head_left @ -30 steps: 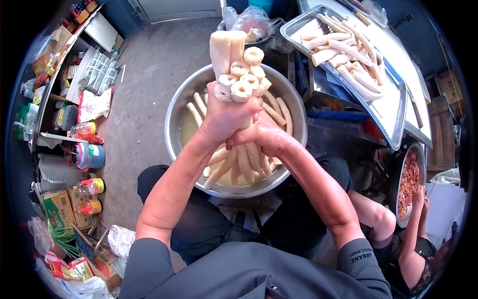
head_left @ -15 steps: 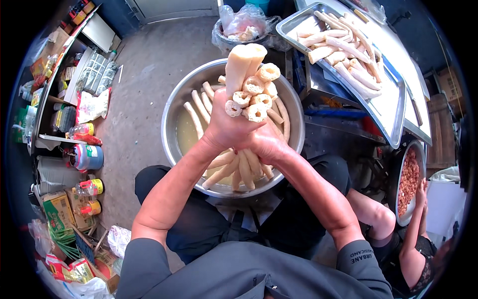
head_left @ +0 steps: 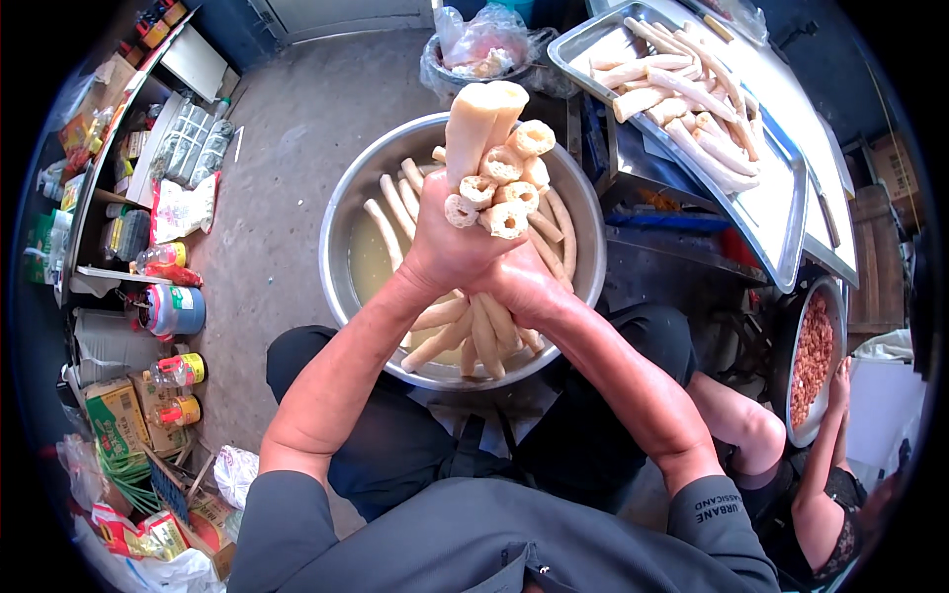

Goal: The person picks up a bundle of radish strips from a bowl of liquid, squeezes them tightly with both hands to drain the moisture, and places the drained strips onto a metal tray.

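Both of my hands are wrapped tightly round a bundle of pale, hollow, spongy food tubes (head_left: 506,168). Holed ends stick out above my fists, and the other ends fan out below toward me. My left hand (head_left: 445,232) sits higher on the bundle, and my right hand (head_left: 529,282) presses against it just below and to the right. Part of the bundle is hidden by my hands. Beneath them stands a wide metal basin (head_left: 341,188) with cloudy liquid and more tubes (head_left: 392,206) in it, between my knees.
At the right rear, a metal tray (head_left: 786,227) on a white table bears a heap of similar tubes. A bin with a plastic bag (head_left: 484,44) stands behind the basin. Another person's hands (head_left: 840,390) are at a pan of reddish-brown pieces (head_left: 813,341). Shelves, bottles (head_left: 178,371) and boxes line the left.
The gripped bundle and my hands have shifted very slightly left and away from me. My grip stays closed, and the other things lie as before.
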`<state>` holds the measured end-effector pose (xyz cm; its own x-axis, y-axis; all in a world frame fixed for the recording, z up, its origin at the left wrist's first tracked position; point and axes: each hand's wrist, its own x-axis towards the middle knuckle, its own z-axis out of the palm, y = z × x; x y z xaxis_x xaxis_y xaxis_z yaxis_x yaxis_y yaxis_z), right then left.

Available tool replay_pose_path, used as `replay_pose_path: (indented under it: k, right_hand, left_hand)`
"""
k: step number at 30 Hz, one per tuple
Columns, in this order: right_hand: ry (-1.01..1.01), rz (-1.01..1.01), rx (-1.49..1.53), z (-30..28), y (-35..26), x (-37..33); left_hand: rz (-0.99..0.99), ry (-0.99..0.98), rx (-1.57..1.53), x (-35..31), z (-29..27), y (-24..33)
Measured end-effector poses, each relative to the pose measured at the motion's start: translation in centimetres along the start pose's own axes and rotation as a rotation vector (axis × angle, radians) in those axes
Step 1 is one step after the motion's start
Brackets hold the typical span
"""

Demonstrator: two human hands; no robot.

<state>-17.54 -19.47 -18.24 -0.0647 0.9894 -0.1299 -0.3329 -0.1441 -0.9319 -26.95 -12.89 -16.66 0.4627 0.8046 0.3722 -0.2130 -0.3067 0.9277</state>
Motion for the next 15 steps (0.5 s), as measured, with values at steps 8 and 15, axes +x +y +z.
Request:
replay_pose_path:
  k: [8, 15]
  right_hand:
    - [0.004, 0.018, 0.047, -0.13, -0.03, -0.14]
    - [0.037, -0.015, -0.004, 0.02, 0.12, -0.14]
  left_hand:
    - [0.010, -0.032, 0.058, -0.03, -0.04, -0.14]
    - [-0.032, -0.038, 0.033, -0.17, 0.11, 0.19]
